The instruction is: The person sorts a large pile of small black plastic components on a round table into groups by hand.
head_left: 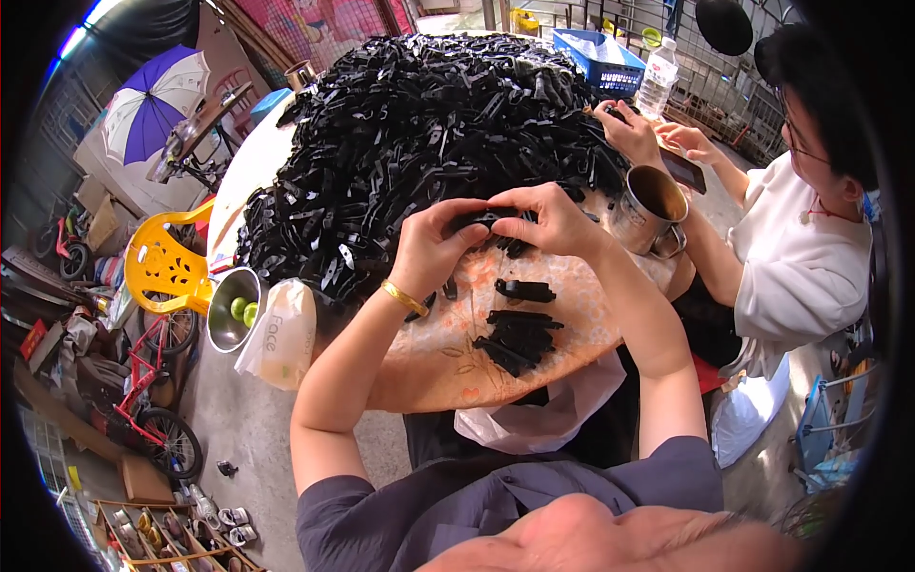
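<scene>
Between my two hands, above the near part of the round table, is a small black plastic part (482,218). My left hand (431,240) pinches one end with thumb and fingers; my right hand (553,221) grips the other. Fingers cover much of the part. Beyond them rises a large heap of similar black parts (429,124). On the orange patterned tablecloth (429,375), near my right forearm, lies a small stack of black parts (515,340), with a separate black part (525,290) just above it.
A metal mug (629,236) stands right of my right hand. At the right sits a co-worker (801,229), hands near a phone (682,170). A bottle (658,81) and blue basket (602,69) stand behind. A bowl with green fruit (229,322) and a tissue pack (288,334) are left.
</scene>
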### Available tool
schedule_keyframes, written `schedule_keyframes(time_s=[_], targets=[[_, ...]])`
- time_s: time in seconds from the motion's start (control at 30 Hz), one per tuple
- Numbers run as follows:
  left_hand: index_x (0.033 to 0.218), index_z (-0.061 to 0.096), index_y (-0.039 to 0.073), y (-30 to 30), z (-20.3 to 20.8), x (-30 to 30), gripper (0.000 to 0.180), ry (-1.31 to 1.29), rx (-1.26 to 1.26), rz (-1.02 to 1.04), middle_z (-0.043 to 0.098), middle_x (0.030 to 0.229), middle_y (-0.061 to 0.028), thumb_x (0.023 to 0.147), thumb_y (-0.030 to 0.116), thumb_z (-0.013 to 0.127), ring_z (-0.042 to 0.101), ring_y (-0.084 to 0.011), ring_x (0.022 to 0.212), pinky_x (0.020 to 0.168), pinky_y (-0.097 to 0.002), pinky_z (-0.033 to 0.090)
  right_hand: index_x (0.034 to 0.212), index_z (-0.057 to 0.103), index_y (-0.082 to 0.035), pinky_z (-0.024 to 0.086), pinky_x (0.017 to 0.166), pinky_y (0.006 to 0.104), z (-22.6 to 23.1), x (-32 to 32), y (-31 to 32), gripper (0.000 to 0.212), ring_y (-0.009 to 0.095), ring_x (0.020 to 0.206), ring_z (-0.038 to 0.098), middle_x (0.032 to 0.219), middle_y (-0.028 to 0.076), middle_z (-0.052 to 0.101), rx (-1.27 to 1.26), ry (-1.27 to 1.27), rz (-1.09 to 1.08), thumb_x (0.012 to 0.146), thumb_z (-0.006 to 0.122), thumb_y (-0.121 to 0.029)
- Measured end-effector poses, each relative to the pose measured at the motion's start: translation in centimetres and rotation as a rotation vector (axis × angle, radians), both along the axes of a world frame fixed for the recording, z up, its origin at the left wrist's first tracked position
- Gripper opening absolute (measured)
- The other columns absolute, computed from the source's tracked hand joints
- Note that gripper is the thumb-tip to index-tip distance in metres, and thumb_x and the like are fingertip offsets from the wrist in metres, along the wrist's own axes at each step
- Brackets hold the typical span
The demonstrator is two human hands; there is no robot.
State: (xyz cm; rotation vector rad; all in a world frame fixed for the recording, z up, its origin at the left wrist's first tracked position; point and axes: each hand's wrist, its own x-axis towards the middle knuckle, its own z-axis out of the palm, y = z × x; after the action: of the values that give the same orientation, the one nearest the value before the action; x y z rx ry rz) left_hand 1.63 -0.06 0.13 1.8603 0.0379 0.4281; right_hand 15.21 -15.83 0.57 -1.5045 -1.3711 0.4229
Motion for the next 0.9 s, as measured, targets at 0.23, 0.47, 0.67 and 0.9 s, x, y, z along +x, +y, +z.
schedule_keyframes(time_s=[0.23,0.47,0.67,0.9], targets=[[0.105,0.062,-0.002,-0.6,-0.4,0.1,0.027,0.103,-0.157,-0.192,0.065,0.092,-0.0041,0.081,0.009,0.067,0.059,-0.0067,0.081,0.072,-0.021,0.048,0.101,0.064,0.001,0.048,0.064,0.0228,-1.0,3.2,-0.3,0.034,0.01,0.068,0.059,0.083,0.006,0.066,0.09,0.18,-0.018,0.091,0.055,-0.031],[0.098,0.066,0.007,-2.7,-2.1,1.0,0.021,-0.027,0.498,-0.168,0.059,0.089,-0.0069,0.08,0.018,0.068,0.055,-0.0196,0.083,0.076,-0.0302,0.047,0.083,0.066,-0.002,0.051,0.067,0.032,-1.5,5.1,-1.8,0.015,0.024,0.068,0.064,0.071,0.008,0.066,-0.162,-0.387,-0.506,0.076,0.06,-0.013],[0.108,0.06,0.005,-2.5,-3.8,2.5,0.035,-0.075,0.867,0.034,0.058,0.094,-0.0115,0.074,0.012,0.064,0.053,-0.0283,0.091,0.081,-0.0358,0.046,0.105,0.061,-0.008,0.049,0.082,0.0355,-1.5,3.7,-1.3,0.034,0.027,0.095,0.058,0.104,0.011,0.057,-0.324,-0.527,-0.429,0.072,0.057,-0.01],[0.093,0.061,0.002,-2.5,-2.6,1.3,0.019,-0.054,0.807,0.249,0.054,0.078,-0.0164,0.078,0.012,0.055,0.058,-0.0346,0.07,0.064,-0.0411,0.049,0.085,0.066,-0.008,0.05,0.071,0.0369,-1.7,1.5,0.4,0.024,0.027,0.08,0.061,0.079,0.008,0.063,-0.06,-0.692,-0.484,0.078,0.064,-0.031]])
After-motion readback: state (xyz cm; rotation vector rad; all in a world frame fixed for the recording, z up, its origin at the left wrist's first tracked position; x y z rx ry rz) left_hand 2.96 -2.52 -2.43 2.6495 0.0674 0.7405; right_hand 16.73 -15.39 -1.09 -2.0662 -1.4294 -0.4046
